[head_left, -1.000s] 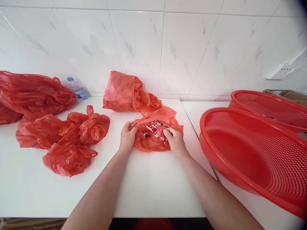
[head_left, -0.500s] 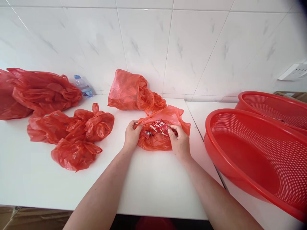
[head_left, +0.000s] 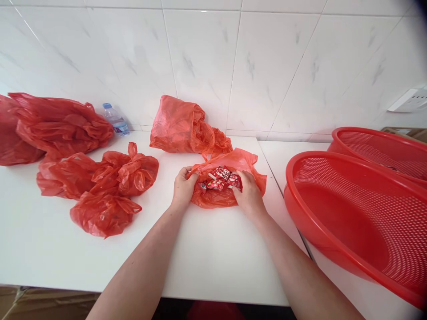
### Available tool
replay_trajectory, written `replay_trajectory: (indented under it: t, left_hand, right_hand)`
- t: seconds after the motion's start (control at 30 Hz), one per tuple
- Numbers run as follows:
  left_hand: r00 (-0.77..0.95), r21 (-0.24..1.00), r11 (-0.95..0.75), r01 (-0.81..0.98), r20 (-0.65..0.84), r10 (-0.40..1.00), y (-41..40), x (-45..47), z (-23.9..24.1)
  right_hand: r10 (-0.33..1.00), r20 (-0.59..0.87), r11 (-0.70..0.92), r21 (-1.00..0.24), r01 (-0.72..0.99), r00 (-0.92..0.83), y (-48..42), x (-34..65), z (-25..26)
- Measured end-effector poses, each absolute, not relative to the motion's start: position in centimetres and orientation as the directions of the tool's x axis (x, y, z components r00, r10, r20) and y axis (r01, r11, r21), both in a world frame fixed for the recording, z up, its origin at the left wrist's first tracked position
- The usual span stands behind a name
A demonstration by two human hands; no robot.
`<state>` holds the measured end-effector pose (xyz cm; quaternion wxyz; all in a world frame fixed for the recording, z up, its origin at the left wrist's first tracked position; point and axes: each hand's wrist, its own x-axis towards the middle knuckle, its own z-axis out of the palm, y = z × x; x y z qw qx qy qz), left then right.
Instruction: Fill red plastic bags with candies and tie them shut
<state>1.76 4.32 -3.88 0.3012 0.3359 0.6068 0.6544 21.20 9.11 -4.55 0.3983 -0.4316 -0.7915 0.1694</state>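
A small red plastic bag point(head_left: 248, 163) lies open on the white table point(head_left: 207, 253) in front of me. Inside it are several red-and-white snack packets point(head_left: 222, 178). My left hand point(head_left: 182, 187) pinches the bag's left rim and holds it open. My right hand point(head_left: 247, 194) reaches into the bag from the right, its fingers closed round the packets.
Another red bag point(head_left: 182, 126) lies against the tiled wall just behind. Several tied red bags point(head_left: 106, 191) and a big crumpled one point(head_left: 56, 126) sit at the left, by a water bottle point(head_left: 115, 119). Two red perforated basins point(head_left: 360, 218) stand at the right.
My right hand has gone deeper into the bag and gathered the packets; the left hand keeps its hold on the rim. The view shifted slightly.
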Motion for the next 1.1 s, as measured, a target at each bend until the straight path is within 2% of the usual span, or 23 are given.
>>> replay_trajectory:
  t: [0.13,0.33,0.67,1.1]
  left_hand:
    - [-0.593,0.997,-0.08,0.015,0.073,0.802,4.3,1.7,-3.9]
    - [-0.599,0.997,-0.073,0.026,0.074,0.798,4.3,1.7,-3.8]
    - [-0.595,0.996,-0.073,0.044,0.085,0.8,4.4,1.7,-4.1]
    - [-0.585,0.997,-0.072,0.022,0.071,0.808,4.3,1.7,-4.0]
  right_hand:
    - [0.859,0.372,0.51,-0.569,0.645,-0.351,9.4,21.3,-5.1]
    - [0.848,0.433,0.516,-0.548,0.659,-0.304,9.4,21.3,-4.7]
    - [0.9,0.434,0.39,-0.751,0.532,-0.048,8.9,21.8,-3.0]
    - [0.952,0.305,0.27,-0.805,0.528,-0.023,8.9,21.8,-2.9]
